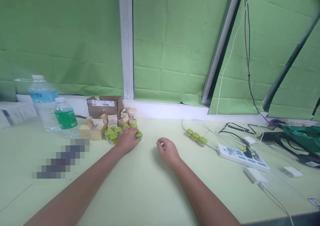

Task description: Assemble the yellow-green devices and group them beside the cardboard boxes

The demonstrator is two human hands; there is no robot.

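My left hand (128,139) reaches over a cluster of small clear containers with green lids (114,136). Its fingers and thumb close around a green-lidded container (138,135) at the right end of the cluster. Above the table, to the right, my right hand (168,150) holds nothing, its fingers loosely curled and the thumb a little apart. Three more green-lidded containers (196,136) stand in a slanting row farther right. Several small open cardboard boxes (97,132) stand behind and left of the cluster, in front of a larger brown carton (103,106).
Two water bottles (66,121) stand at the left, near a pixelated dark patch (62,159). A white power strip (242,157), a white adapter (255,175) and tangled cables lie right. Green blinds (170,42) hang behind the table (140,192).
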